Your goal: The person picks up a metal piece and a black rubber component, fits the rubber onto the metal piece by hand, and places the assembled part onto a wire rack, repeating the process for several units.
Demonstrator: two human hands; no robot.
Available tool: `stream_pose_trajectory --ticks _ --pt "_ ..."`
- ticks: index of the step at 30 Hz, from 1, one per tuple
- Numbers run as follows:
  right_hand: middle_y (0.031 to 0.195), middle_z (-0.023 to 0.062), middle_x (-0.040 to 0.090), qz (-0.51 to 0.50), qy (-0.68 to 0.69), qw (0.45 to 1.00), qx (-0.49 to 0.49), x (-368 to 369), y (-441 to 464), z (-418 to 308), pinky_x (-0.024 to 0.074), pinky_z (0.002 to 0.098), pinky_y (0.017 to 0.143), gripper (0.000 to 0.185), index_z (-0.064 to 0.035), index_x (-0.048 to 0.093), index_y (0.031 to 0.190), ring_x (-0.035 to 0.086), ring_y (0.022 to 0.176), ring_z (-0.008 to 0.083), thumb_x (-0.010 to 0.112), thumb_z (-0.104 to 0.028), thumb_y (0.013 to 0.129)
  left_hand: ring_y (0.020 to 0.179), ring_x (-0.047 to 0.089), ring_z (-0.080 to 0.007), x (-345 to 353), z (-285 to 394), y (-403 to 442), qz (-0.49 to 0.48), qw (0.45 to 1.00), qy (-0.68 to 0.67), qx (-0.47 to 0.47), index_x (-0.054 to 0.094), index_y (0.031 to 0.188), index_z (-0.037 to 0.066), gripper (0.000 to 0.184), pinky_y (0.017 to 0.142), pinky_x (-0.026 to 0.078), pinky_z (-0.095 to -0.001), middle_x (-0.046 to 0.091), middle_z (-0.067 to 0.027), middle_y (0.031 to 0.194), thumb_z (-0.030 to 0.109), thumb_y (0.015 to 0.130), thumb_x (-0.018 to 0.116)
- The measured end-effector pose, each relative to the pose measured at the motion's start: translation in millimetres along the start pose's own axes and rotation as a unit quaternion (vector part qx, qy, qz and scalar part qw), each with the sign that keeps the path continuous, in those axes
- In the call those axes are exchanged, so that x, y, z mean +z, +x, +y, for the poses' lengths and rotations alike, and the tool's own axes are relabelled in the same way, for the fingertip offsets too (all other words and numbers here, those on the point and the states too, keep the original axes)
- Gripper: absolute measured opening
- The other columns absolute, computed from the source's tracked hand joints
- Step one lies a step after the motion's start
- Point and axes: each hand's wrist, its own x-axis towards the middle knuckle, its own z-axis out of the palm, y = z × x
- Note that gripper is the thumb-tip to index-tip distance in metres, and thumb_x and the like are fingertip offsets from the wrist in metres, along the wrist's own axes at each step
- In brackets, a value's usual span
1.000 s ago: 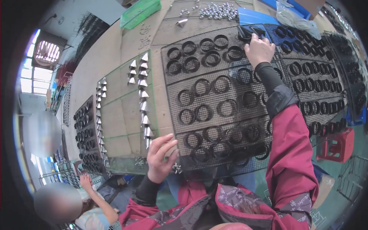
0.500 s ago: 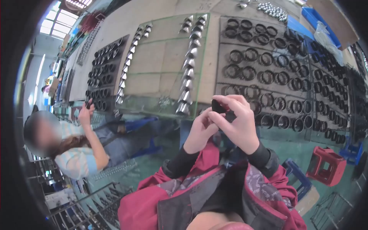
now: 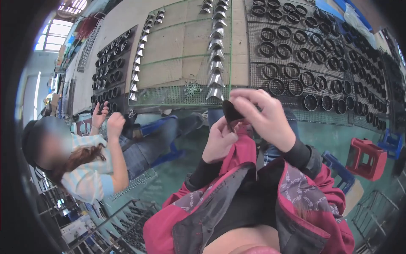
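Observation:
A small black piece (image 3: 231, 113) with a curved edge is held between my two hands in front of my chest. My right hand (image 3: 268, 116) has its fingers closed on its top and right side. Against its lower left edge, my left hand (image 3: 220, 139) is pinched; some fingertips are hidden. Beyond my hands, a column of shiny metal pieces (image 3: 216, 67) lies along the right side of a green-edged mesh rack (image 3: 177, 99). To the right, black rings (image 3: 291, 71) stand in rows on a dark mesh rack (image 3: 253, 63).
At the left a co-worker (image 3: 86, 169) holds both hands up near a rack of black pieces (image 3: 111, 76). A red stool (image 3: 367, 158) and a blue stool (image 3: 391, 144) stand at the right. A wire rack (image 3: 372, 211) is at the lower right.
My right hand has come back from the far side of the dark rack to meet my left hand, bringing a black piece. The view has shifted, and the co-worker's second hand now shows.

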Motion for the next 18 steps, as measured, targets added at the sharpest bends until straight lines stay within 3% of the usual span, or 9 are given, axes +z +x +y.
stream_pose_trajectory --ticks 2,3,5,8,14,17,18 --pt "0.096 0.0094 0.064 0.016 0.02 0.999 -0.035 1 5 14 0.0524 0.0209 0.063 0.027 -0.005 0.065 0.107 0.062 0.079 0.0114 0.047 -0.022 0.095 0.105 0.057 -0.029 -2 -5 0 -0.008 0.998 -0.063 -0.011 0.046 0.127 -0.005 0.073 0.091 0.045 -0.0352 0.055 -0.0171 0.122 -0.011 0.054 0.035" --pt "0.094 0.0084 0.065 0.008 0.011 0.999 -0.034 -1 5 7 0.0514 0.021 0.064 0.023 -0.0052 0.066 0.103 0.061 0.078 0.0113 0.05 -0.019 0.093 0.105 0.057 -0.0293 -6 -7 -1 -0.019 0.997 -0.075 -0.011 0.046 0.126 -0.005 0.067 0.093 0.045 -0.0359 0.056 -0.018 0.119 -0.011 0.06 0.036" --pt "0.086 0.0042 0.067 -0.016 -0.019 0.999 -0.026 -4 2 -4 0.0473 0.0215 0.068 0.009 -0.0061 0.07 0.087 0.059 0.074 0.0107 0.061 -0.007 0.086 0.105 0.058 -0.0303 -13 -12 -2 -0.067 0.991 -0.115 -0.016 0.046 0.125 -0.005 0.044 0.1 0.043 -0.039 0.061 -0.0215 0.108 -0.011 0.083 0.038" --pt "0.077 -0.0013 0.063 0.018 -0.061 0.995 -0.076 -1 -2 -5 0.0402 0.0221 0.061 0.007 -0.0086 0.07 0.083 0.047 0.061 0.0086 0.064 -0.012 0.086 0.101 0.059 -0.0308 -10 -6 -3 -0.107 0.981 -0.153 0.044 0.048 0.124 -0.005 0.059 0.097 0.044 -0.0419 0.062 -0.0218 0.105 -0.01 0.066 0.039" --pt "0.077 0.0007 0.064 -0.023 -0.062 0.998 -0.021 -2 2 -5 0.0442 0.0213 0.063 0.007 -0.0059 0.072 0.084 0.053 0.063 0.0084 0.066 -0.011 0.084 0.095 0.061 -0.0278 -6 -4 -4 -0.085 0.98 -0.178 0.005 0.055 0.111 -0.006 0.026 0.092 0.048 -0.041 0.063 -0.02 0.101 -0.001 0.085 0.05" --pt "0.064 0.0007 0.061 -0.029 -0.036 0.999 -0.007 -3 5 -4 0.0437 0.0198 0.055 0.008 -0.0057 0.07 0.08 0.053 0.052 0.0066 0.067 -0.012 0.084 0.096 0.059 -0.0282 -6 -3 -4 -0.065 0.992 -0.104 -0.008 0.056 0.111 -0.009 0.025 0.092 0.048 -0.0377 0.062 -0.0229 0.102 0.002 0.091 0.046" --pt "0.062 0.0005 0.06 -0.029 -0.035 0.999 -0.003 -4 5 -4 0.0432 0.0198 0.055 0.009 -0.0059 0.069 0.08 0.052 0.051 0.0064 0.066 -0.013 0.085 0.097 0.059 -0.0282 -6 -2 -4 -0.074 0.991 -0.109 -0.003 0.055 0.112 -0.009 0.029 0.091 0.047 -0.0375 0.061 -0.023 0.103 0.001 0.087 0.045"
